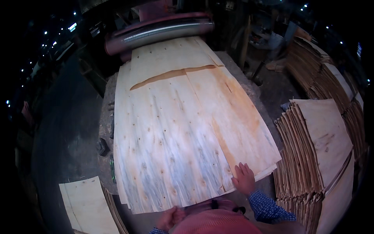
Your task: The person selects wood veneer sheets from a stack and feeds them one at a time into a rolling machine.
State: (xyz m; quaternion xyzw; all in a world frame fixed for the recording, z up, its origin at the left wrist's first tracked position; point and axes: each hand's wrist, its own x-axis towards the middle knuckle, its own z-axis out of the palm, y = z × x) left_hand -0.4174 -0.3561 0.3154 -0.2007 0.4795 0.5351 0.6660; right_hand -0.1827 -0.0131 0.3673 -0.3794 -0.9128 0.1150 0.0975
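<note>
Several pale wood veneer sheets [163, 128] lie in a layer over the bench in front of me. The broad one has dark knots and grey-blue streaks, and a narrower orange-stained strip [241, 101] lies along its right side. My right hand [244, 180] rests on the near right part of the veneer, its fingers stretched out and apart. At the near edge, my left hand [168, 219] is closed, its fingers curled at or just below the sheet's border. Whether it pinches the edge is hidden. Beyond, another veneer sheet [171, 54] reaches up to a metal roller [167, 32].
The roller machine stands across the bench's far end. Tall stacks of veneer [300, 152] stand on the right, with more stacks [323, 74] behind. A lower veneer stack [87, 202] sits at near left. A dark metal piece [102, 147] lies on the bench's left margin.
</note>
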